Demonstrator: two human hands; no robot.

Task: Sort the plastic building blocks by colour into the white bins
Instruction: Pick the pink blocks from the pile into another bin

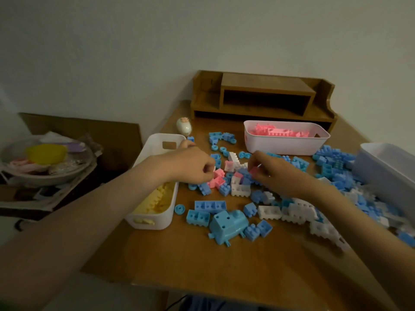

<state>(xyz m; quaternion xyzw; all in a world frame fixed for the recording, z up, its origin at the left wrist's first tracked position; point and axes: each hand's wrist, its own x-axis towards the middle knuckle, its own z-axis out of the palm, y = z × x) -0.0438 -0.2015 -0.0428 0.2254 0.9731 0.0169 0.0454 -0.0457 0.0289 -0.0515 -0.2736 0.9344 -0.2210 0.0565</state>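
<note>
Blue, white and pink blocks (240, 191) lie scattered over the wooden table (202, 261). My left hand (190, 163) reaches across the bin of yellow blocks (157, 212) and pinches a small pale block beside several pink blocks (216, 178). My right hand (269, 171) holds a pink block (254, 170) between thumb and fingers over the middle of the pile. A white bin with pink blocks (285, 142) stands at the back. Another white bin (386, 167) lies at the right edge, its contents hidden.
A wooden desk shelf (262, 95) stands against the wall behind the bins. A small egg-shaped figure (184, 126) sits near the yellow bin. Off the table to the left, a plate with a yellow bowl (46, 153) rests on clutter.
</note>
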